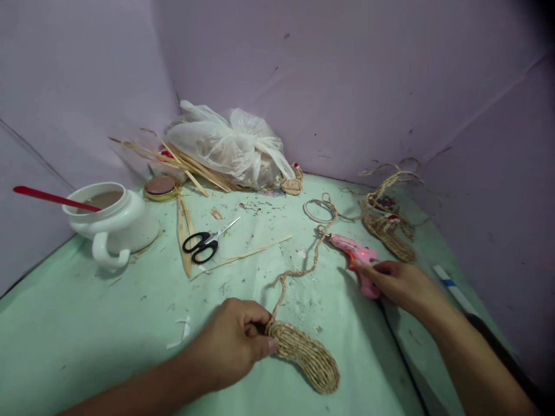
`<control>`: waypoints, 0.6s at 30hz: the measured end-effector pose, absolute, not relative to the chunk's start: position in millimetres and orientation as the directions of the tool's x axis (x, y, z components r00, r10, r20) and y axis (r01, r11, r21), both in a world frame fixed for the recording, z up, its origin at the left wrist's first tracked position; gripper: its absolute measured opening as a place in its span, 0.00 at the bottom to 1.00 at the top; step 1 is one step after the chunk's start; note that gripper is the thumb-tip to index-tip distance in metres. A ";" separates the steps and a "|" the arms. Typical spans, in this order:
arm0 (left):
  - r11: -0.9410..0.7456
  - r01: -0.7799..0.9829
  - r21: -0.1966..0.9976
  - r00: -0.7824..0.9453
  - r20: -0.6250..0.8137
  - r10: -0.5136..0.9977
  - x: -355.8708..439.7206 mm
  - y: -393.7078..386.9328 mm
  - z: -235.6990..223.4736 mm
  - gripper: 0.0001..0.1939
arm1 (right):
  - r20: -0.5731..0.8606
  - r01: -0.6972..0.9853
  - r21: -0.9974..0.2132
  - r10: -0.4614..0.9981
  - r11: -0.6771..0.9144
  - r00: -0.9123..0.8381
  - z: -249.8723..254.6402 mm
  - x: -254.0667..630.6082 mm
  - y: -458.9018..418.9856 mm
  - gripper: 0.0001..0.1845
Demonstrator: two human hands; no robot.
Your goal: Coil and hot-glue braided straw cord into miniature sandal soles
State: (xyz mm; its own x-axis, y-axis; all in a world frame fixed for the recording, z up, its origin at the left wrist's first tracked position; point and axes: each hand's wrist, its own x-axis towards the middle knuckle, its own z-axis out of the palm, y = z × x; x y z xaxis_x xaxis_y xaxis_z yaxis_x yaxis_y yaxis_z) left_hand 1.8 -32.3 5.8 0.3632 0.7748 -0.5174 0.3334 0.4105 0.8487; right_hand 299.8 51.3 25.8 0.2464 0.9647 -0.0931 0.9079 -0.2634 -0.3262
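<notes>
My left hand (245, 341) pinches one end of a small sole-shaped piece of coiled straw cord (310, 355) just over the table. From that end a thin braided straw cord (299, 273) winds away across the table, up toward a ring. My right hand (396, 283) has its fingers on the grip of a pink hot glue gun (353, 251). The gun has an orange trigger and a lit red light, and its nozzle points to the upper left, close to the cord. A black cable runs from its handle toward me.
Black-handled scissors (206, 245) lie left of centre by flat straw strips (184, 248). A white pot (139, 228) with a red stick stands at left. Behind are a white plastic bag (229, 144) and a roll of tape (318, 211). A finished-looking straw slipper (385, 234) lies at right.
</notes>
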 end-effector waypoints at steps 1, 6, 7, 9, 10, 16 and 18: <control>0.414 0.334 0.847 0.362 -0.521 0.773 1.9 -32.1 5.4 0.07 | -0.144 0.888 -0.348 0.953 -0.299 0.265 21.5 296.1 56.7 0.20; 0.386 0.313 0.868 0.358 -0.485 0.798 2.3 -30.3 3.2 0.05 | -0.382 0.678 -0.546 0.866 -0.492 0.321 14.2 281.5 57.2 0.13; 0.380 0.305 0.873 0.360 -0.475 0.803 2.4 -30.1 3.1 0.05 | -0.413 0.619 -0.595 0.856 -0.512 0.311 15.5 281.0 53.4 0.11; 0.374 0.290 0.881 0.360 -0.463 0.810 2.4 -30.2 3.3 0.06 | -0.456 0.507 -0.670 0.839 -0.542 0.296 18.8 281.1 44.7 0.10; 0.375 0.283 0.883 0.360 -0.460 0.811 2.4 -30.3 3.5 0.06 | -0.470 0.457 -0.696 0.832 -0.554 0.293 20.2 281.1 40.5 0.09; 0.369 0.256 0.894 0.360 -0.442 0.822 2.8 -30.3 2.7 0.08 | -0.557 0.176 -0.780 0.795 -0.600 0.239 25.2 277.3 26.6 0.08; 0.379 0.222 0.898 0.354 -0.437 0.827 3.2 -29.6 2.2 0.09 | -0.591 0.079 -0.790 0.789 -0.608 0.170 27.5 277.4 21.9 0.07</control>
